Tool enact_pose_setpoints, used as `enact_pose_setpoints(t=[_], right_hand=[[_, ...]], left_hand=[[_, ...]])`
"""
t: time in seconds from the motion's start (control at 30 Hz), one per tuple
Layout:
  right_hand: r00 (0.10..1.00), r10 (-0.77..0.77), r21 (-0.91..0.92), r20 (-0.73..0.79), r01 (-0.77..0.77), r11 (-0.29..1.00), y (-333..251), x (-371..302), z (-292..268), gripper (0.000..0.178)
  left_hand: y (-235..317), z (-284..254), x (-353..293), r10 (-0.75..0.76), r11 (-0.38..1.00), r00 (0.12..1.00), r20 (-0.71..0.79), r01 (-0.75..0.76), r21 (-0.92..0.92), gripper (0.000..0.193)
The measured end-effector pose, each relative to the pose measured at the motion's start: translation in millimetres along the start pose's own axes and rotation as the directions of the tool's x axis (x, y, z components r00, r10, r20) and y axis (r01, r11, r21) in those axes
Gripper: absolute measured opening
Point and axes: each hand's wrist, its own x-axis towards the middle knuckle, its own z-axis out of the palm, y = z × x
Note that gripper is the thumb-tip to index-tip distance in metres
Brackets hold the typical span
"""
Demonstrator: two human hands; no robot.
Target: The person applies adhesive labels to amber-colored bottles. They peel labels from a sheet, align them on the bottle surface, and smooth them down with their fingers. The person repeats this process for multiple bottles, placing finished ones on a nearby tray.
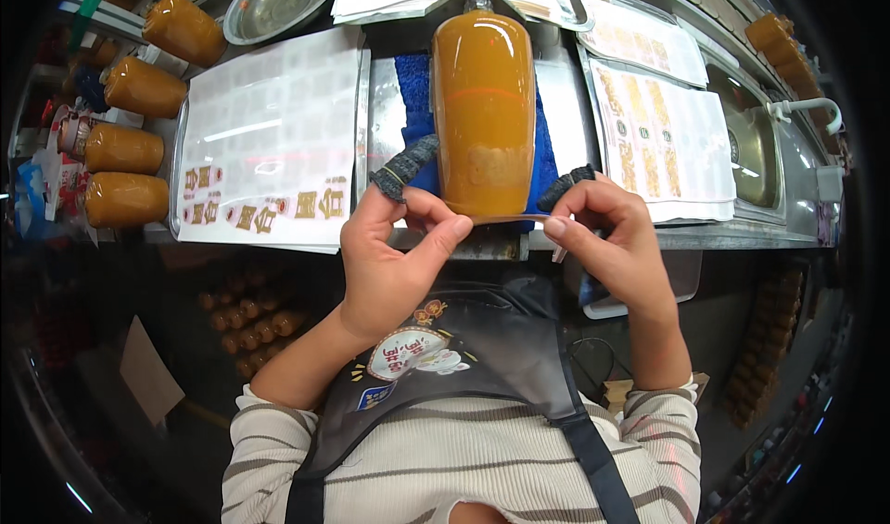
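A glossy amber bottle (484, 107) lies on a blue cloth (415, 84), its narrow neck pointing away from me and its base close to my hands. Just in front of that base, a thin translucent strip (505, 218) is stretched between my hands. My left hand (385, 260) pinches one end between thumb and fingers. The other end is pinched by my right hand (619, 246), with a bit of the strip hanging below the fingertips. Dark knitted finger covers are on both index fingers, which rise beside the bottle. Whether the strip touches the bottle, I cannot tell.
At left, a white sheet (269, 126) bears gold decals; more decal sheets (663, 139) lie at right. Several amber bottles (130, 200) line the far left. A metal bowl (283, 5) stands at the back, and a sink (751, 144) with a white tap is at right.
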Motion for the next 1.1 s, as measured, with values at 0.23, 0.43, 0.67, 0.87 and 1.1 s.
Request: enact_pose_setpoints(t=[0.23, 0.43, 0.67, 0.87, 1.1], right_hand=[[0.995, 0.060, 0.126, -0.083, -0.050, 0.991, 8.8, 2.6, 23.3, 0.013], [0.993, 0.056, 0.132, -0.108, -0.042, 0.990, 9.3, 4.4, 25.3, 0.013], [0.989, 0.087, 0.159, -0.121, -0.067, 0.985, 9.5, 4.1, 29.2, 0.011], [0.987, 0.111, 0.186, -0.115, -0.089, 0.979, 9.9, 5.2, 29.8, 0.012], [0.985, 0.126, 0.195, -0.114, -0.103, 0.975, 10.0, 5.8, 28.0, 0.013]], left_hand=[[-12.5, -5.3, 5.3, -0.008, 1.000, 0.999, -0.031, 0.007, -0.028, 0.022], [-16.5, -7.2, 7.5, -0.004, 1.000, 1.000, -0.009, 0.004, 0.023, 0.026], [-23.5, -15.1, 7.8, 0.116, 0.971, 0.993, -0.031, -0.107, 0.212, 0.051], [-34.4, -9.6, 7.8, 0.036, 0.999, 0.989, 0.144, -0.036, -0.003, 0.068], [-33.5, -5.5, 10.5, 0.059, 0.995, 0.989, 0.135, -0.070, 0.077, 0.069]])
